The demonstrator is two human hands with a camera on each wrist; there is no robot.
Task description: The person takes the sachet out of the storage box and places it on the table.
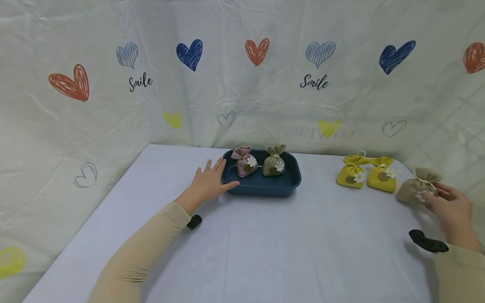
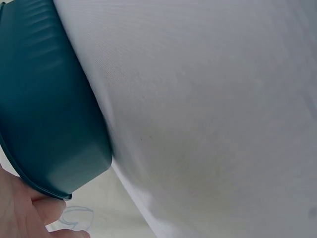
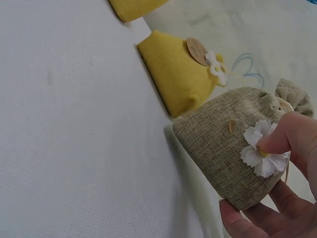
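Of the two hands, the left hand [image 1: 208, 184] is spread wide, its fingers extended against the left end of a dark teal tray [image 1: 261, 191] and its thumb reaching to the tray's near corner; it has hold of no bag. The right hand [image 1: 452, 208], well apart from it at the far right of the counter [image 1: 265, 244], grips a beige cloth bag [image 1: 411, 191], the thumb pressed on the white flower [image 3: 251, 156] on the bag's front and the other fingers curled round its side and lower edge. That bag tilts, its gathered neck close to the right hand's knuckles; whether its base touches the counter I cannot tell. Just to the left of the right hand, beyond the beige bag, sit two yellow bags side by side: the nearer yellow bag [image 1: 376, 176] and the farther yellow bag [image 1: 345, 173], each with a white flower and a round brown patch. Inside the tray, to the right of the left hand, a pink bag [image 1: 242, 169] leans nearest to the fingers, and an olive bag [image 1: 270, 166] stands farther along, apart from the pink one. Beige sleeves [image 1: 132, 256] cover both forearms, with a black piece [image 1: 428, 243] showing by each wrist. Beyond the hands hangs a pale cloth [image 1: 265, 92] printed with hearts and the word "Smile".
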